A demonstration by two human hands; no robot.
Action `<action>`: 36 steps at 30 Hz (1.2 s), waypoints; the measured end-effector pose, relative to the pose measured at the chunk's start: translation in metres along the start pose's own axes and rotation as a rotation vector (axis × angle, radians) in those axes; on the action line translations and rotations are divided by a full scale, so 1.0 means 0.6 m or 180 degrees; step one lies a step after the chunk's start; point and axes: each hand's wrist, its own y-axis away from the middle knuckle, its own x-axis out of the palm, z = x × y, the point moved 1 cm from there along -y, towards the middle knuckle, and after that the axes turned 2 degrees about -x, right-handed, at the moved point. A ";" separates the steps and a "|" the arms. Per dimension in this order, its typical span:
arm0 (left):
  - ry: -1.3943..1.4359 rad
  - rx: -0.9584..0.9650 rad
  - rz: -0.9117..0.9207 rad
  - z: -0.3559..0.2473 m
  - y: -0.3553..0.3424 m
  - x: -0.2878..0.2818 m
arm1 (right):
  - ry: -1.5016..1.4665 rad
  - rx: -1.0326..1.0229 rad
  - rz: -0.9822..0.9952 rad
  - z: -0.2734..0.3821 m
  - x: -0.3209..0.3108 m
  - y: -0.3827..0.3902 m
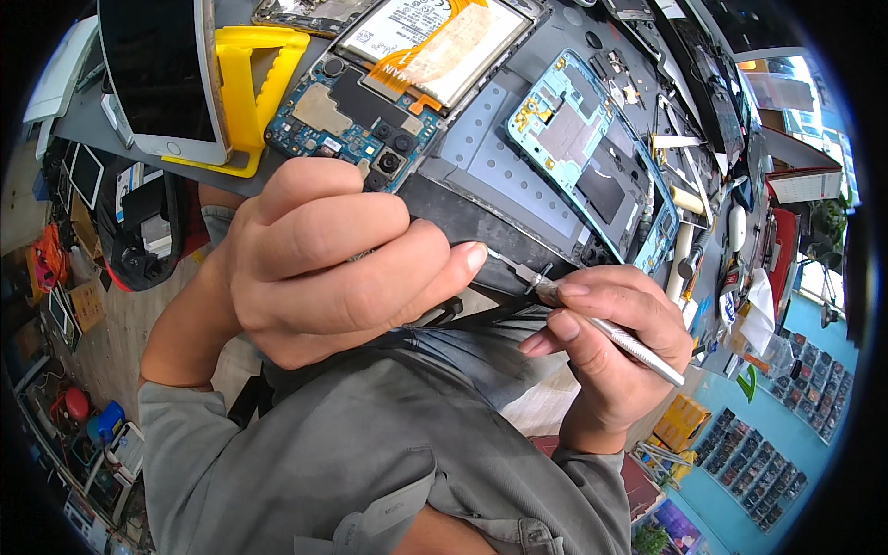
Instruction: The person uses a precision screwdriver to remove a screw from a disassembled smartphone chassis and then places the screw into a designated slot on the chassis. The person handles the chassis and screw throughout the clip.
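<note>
My left hand [333, 259] is closed in a pinch, thumb pointing right. What its fingers hold, if anything, is hidden. My right hand [615, 347] grips a slim silver craft knife [636, 344] with a knurled handle. Its thin tip points up and left, close to my left thumb. Just beyond my left hand lies an opened phone with a blue circuit board [314, 109], camera lenses, a battery [393, 42] and an orange flex cable [427, 46]. Right of it, a light-blue phone frame [564, 129] rests on a grey mat [472, 139].
A white-framed phone [162, 83] leans on a yellow stand [254, 102] at the far left. Loose parts and tools crowd the bench's right side, among them a white cylinder [737, 227]. The bench's front edge runs just past my hands, above my lap.
</note>
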 end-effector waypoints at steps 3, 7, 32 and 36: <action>0.0015 -0.0010 0.0003 0.000 -0.001 0.000 | -0.0021 0.0025 0.0002 0.000 0.000 0.000; 0.0036 -0.0005 0.0006 0.001 -0.002 -0.001 | -0.0156 0.0154 -0.0071 0.001 0.001 0.001; 0.0183 -0.0033 0.0050 0.003 -0.002 -0.005 | -0.0630 0.0722 0.0047 0.017 -0.004 -0.003; 0.0203 -0.0029 0.0056 0.004 -0.002 -0.006 | -0.0607 0.0753 -0.0038 0.018 -0.001 -0.005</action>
